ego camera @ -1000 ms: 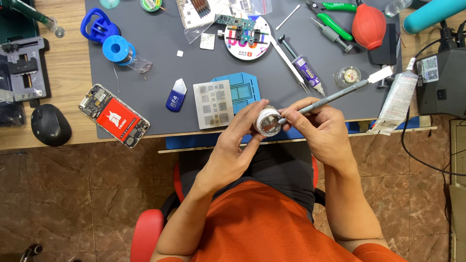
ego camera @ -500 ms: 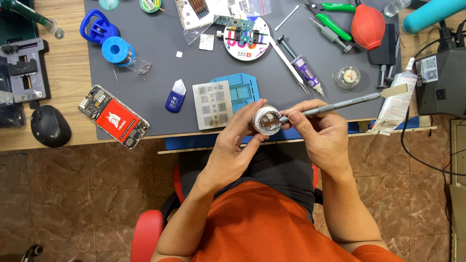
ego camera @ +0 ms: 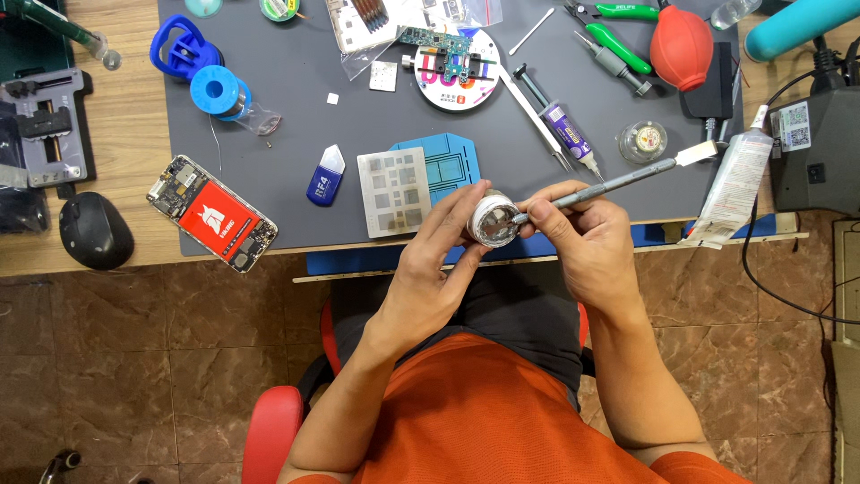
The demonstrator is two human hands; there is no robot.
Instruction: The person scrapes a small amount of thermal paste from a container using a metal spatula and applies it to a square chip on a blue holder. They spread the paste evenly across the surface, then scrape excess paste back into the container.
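Hands at the counter's front edge, over the lip of the grey mat (ego camera: 296, 116). Left hand (ego camera: 430, 269) cups a small round jar (ego camera: 491, 220) from below and behind, fingers wrapped on its side. Right hand (ego camera: 582, 242) pinches a slim metal tool (ego camera: 609, 186) like a pen, its tip inside the jar's open mouth.

Change over the last second: slight. The tool's far end, with its pale tag, has dipped and swung a little toward the counter's right edge; the jar sits in the same grip at the same spot. Tip was at the jar mouth before and is there now. My reading: working or scooping the jar's contents, same step ongoing, nothing lifted out.

Jar: short, round, silvery-white wall, open top tilted toward the person, pale greyish inside. Contents too small to tell.

Just beyond the hands: a square metal stencil plate (ego camera: 394, 191) on a blue holder (ego camera: 452, 161), a small blue bottle (ego camera: 326, 176), a syringe tube (ego camera: 560, 125). An opened phone (ego camera: 212, 213) lies toward the front left.
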